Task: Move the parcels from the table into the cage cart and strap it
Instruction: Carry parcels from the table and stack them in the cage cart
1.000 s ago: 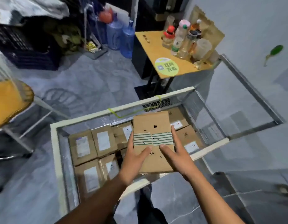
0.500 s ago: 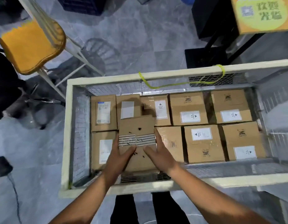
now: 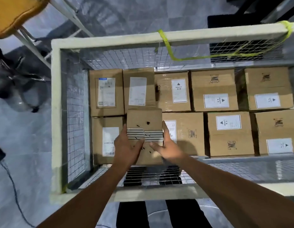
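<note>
**Nine parcels point(image 3: 213, 89) sit in the cage cart point(image 3: 54, 112); a tenth, the striped parcel point(image 3: 143, 119), is gripped at both sides**

At the upper left of the frame stands a chair point(image 3: 12, 12) with an orange seat and pale metal legs, on a grey tiled floor point(image 3: 27, 137). A dark cable point(image 3: 11, 180) trails over the floor at the lower left.

The cart's cream frame and wire-mesh walls fill the middle and right of the frame. Inside it the parcels are brown cardboard with white labels. Five lie in the upper row and four in the lower, packed side by side.

The left hand point(image 3: 126, 148) grips the left edge of the striped parcel, with the thumb on its top face and the fingers curled round its side. This parcel is brown card with a band of pale stripes across its middle and a few small dark marks. It sits over the gap in the lower row, between the leftmost parcel and the next one to the right. Whether it rests on anything cannot be told.

The right hand point(image 3: 167, 148) holds the right edge, thumb on top and forefinger straight along the side. Dark trousers point(image 3: 133, 214) show at the bottom centre.

Several labels further right read HEAVY. A yellow-green strap point(image 3: 167, 45) loops over the cart's upper rail at the centre and at the upper right, sagging against the mesh between.
</note>
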`<state>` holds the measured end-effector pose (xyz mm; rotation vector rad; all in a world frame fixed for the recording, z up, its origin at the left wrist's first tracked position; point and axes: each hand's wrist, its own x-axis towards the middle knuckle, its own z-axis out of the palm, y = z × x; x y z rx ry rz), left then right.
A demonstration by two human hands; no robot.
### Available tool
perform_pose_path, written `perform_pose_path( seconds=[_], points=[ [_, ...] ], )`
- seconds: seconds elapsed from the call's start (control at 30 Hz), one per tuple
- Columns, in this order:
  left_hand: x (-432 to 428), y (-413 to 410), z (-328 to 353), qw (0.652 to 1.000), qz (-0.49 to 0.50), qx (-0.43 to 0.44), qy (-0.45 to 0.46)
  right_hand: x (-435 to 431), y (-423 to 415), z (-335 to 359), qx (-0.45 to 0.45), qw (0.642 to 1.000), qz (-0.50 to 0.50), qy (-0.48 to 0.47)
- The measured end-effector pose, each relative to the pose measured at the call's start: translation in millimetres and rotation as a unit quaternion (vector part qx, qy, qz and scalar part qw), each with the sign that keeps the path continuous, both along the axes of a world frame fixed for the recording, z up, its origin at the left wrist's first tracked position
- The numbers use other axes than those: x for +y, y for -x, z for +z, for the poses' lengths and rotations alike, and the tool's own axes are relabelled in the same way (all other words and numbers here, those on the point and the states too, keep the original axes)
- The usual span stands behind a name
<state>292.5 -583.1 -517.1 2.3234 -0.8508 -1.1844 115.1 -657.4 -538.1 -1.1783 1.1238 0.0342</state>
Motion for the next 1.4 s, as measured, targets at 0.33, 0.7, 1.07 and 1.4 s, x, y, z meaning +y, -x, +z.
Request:
perform_pose_path(
  seconds=[0.33, 0.7, 1.07, 1.4],
  points=[
    [9, -28, -59, 0.96, -0.215, -0.147, -0.106, 11, -12, -50, 0.073, 0.994, 0.073, 0.026],
    [7, -44, 0, 0.937, -0.295, -0.147, -0.115, -2, -36, 17, 0.286, 0.94, 0.14, 0.124],
    [5, -45, 234, 0.975, -0.182, -0.115, 0.055, 33, 3, 267, 0.323, 0.925, -0.028, 0.197],
    [-39, 50, 356, 0.911, -0.354, -0.053, 0.205, 87, 91, 416, 0.316, 0.861, -0.223, 0.329]
  ],
)
